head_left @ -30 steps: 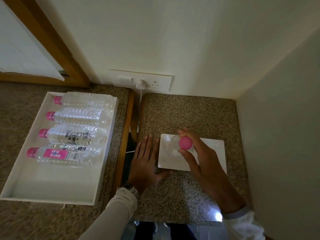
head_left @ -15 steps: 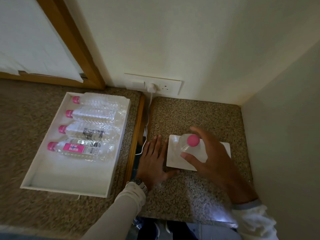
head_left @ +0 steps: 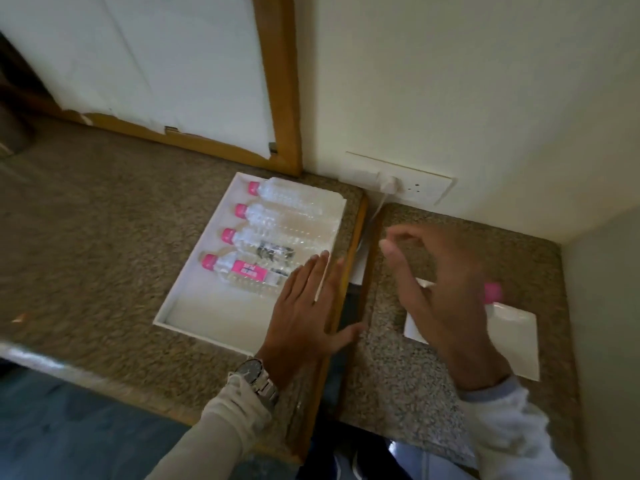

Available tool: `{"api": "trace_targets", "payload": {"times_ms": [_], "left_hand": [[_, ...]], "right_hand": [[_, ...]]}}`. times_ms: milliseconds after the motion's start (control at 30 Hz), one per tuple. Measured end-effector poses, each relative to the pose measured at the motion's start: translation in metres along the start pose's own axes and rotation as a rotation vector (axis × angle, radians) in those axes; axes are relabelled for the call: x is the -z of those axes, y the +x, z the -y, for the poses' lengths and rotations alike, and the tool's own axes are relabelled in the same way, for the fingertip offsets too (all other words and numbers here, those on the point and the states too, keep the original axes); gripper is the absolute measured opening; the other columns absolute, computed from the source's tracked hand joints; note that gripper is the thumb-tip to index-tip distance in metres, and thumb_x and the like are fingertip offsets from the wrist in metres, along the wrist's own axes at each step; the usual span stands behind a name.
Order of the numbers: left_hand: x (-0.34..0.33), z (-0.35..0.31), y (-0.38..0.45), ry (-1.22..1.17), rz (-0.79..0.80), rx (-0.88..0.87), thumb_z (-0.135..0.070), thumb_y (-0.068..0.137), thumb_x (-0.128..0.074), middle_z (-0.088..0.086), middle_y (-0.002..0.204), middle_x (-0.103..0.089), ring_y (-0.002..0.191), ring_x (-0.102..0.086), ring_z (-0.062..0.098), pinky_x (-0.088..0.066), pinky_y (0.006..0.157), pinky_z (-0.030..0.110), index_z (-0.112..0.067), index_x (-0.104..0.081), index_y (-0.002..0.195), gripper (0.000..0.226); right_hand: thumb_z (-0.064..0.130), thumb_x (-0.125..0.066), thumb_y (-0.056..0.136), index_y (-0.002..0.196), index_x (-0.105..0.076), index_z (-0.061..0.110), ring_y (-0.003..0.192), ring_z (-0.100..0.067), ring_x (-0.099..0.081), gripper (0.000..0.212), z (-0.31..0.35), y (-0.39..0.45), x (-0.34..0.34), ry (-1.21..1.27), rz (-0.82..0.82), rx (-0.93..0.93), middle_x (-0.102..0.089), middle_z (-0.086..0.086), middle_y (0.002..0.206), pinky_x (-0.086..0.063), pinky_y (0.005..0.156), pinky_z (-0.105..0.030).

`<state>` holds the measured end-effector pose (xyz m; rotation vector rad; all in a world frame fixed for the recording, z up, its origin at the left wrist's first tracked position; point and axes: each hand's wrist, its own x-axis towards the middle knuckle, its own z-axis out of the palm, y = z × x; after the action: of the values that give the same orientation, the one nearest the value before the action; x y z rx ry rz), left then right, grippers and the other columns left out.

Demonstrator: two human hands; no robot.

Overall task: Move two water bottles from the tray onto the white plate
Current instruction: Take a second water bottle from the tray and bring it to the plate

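A white tray (head_left: 194,308) lies on the left counter with several clear, pink-capped water bottles side by side; the nearest one (head_left: 242,271) has a pink label. A square white plate (head_left: 512,337) sits on the right counter. One bottle stands on it, only its pink cap (head_left: 492,293) showing behind my right hand. My right hand (head_left: 433,289) hovers blurred above the plate's left side, fingers spread, holding nothing. My left hand (head_left: 308,310) is flat and open over the tray's right rim.
A dark gap with a wooden edge (head_left: 349,306) splits the two granite counters. A wall socket (head_left: 412,185) with a white plug and cable sits behind the gap. A side wall closes the right counter.
My right hand has let go of the bottle standing on the plate and drifted left. My left hand moved left onto the tray's edge. The camera swung left.
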<state>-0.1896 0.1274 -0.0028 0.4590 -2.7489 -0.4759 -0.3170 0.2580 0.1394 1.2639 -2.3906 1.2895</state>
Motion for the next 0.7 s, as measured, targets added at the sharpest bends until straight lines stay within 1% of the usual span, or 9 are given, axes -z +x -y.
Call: {"api": "trace_targets", "payload": {"times_ms": [67,167,267,367,433,500,567,633,700], "left_hand": [[0.015,0.018,-0.006,0.033,-0.028,0.021,-0.078,0.084,-0.052,0.015,0.163,-0.034,0.151,-0.032,0.030,-0.033,0.123,0.049,-0.014,-0.031,0.156,0.098],[0.034,0.048,-0.021,0.085,-0.048,0.084,-0.079,0.084,-0.050,0.014,0.162,-0.035,0.151,-0.033,0.030,-0.033,0.121,0.051,-0.015,-0.029,0.157,0.099],[0.050,0.081,-0.037,0.109,-0.062,0.169,-0.078,0.084,-0.051,0.017,0.163,-0.033,0.152,-0.031,0.032,-0.033,0.121,0.054,-0.011,-0.027,0.157,0.102],[0.063,0.116,-0.054,0.125,-0.056,0.255,-0.078,0.085,-0.048,0.018,0.163,-0.033,0.152,-0.030,0.033,-0.034,0.120,0.056,-0.009,-0.025,0.157,0.102],[0.070,0.140,-0.067,0.166,-0.027,0.290,-0.079,0.086,-0.044,0.018,0.162,-0.034,0.150,-0.032,0.034,-0.033,0.121,0.055,-0.008,-0.025,0.157,0.101],[0.075,0.162,-0.080,0.190,0.010,0.344,-0.081,0.086,-0.038,0.018,0.162,-0.034,0.150,-0.033,0.034,-0.031,0.121,0.054,-0.009,-0.024,0.157,0.102],[0.078,0.181,-0.096,0.201,0.036,0.385,-0.082,0.085,-0.035,0.019,0.161,-0.036,0.149,-0.033,0.035,-0.031,0.121,0.056,-0.009,-0.025,0.156,0.102],[0.078,0.194,-0.111,0.207,0.059,0.390,-0.082,0.085,-0.035,0.019,0.160,-0.037,0.149,-0.033,0.035,-0.030,0.122,0.057,-0.008,-0.028,0.156,0.102],[0.077,0.200,-0.122,0.200,0.086,0.401,-0.082,0.086,-0.034,0.019,0.161,-0.037,0.150,-0.033,0.035,-0.029,0.122,0.058,-0.007,-0.030,0.155,0.102]], "right_hand": [[0.018,-0.061,0.097,0.111,-0.069,0.005,0.095,-0.020,-0.066,0.021,0.007,0.009,-0.031,0.039,0.087,-0.019,-0.072,-0.008,0.103,-0.055,0.084,-0.034],[0.017,-0.053,0.102,0.118,-0.065,0.010,0.099,-0.016,-0.066,0.021,0.015,0.023,-0.082,0.048,0.206,-0.033,-0.070,-0.005,0.110,-0.057,0.084,-0.037],[0.014,-0.048,0.102,0.120,-0.062,0.011,0.101,-0.018,-0.066,0.023,0.024,0.030,-0.138,0.056,0.379,-0.016,-0.070,-0.006,0.110,-0.055,0.085,-0.039],[0.019,-0.060,0.095,0.122,-0.061,0.016,0.107,-0.020,-0.064,0.028,0.037,0.031,-0.193,-0.017,0.587,-0.026,-0.069,-0.005,0.115,-0.053,0.091,-0.037],[0.029,-0.066,0.090,0.121,-0.061,0.015,0.111,-0.025,-0.062,0.034,0.048,0.030,-0.226,-0.128,0.692,0.032,-0.070,-0.007,0.117,-0.052,0.090,-0.039],[0.038,-0.071,0.084,0.109,-0.064,0.013,0.105,-0.029,-0.063,0.036,0.060,0.028,-0.255,-0.335,0.715,0.160,-0.072,-0.009,0.106,-0.049,0.084,-0.041],[0.040,-0.074,0.079,0.100,-0.065,0.014,0.099,-0.030,-0.065,0.034,0.068,0.024,-0.273,-0.482,0.721,0.220,-0.073,-0.007,0.097,-0.044,0.083,-0.041],[0.028,-0.073,0.081,0.099,-0.065,0.016,0.095,-0.029,-0.067,0.023,0.070,0.020,-0.283,-0.563,0.729,0.259,-0.073,-0.004,0.094,-0.039,0.087,-0.042],[0.017,-0.069,0.084,0.098,-0.064,0.017,0.090,-0.028,-0.067,0.014,0.072,0.017,-0.285,-0.539,0.733,0.243,-0.072,-0.003,0.092,-0.036,0.083,-0.040]]}}
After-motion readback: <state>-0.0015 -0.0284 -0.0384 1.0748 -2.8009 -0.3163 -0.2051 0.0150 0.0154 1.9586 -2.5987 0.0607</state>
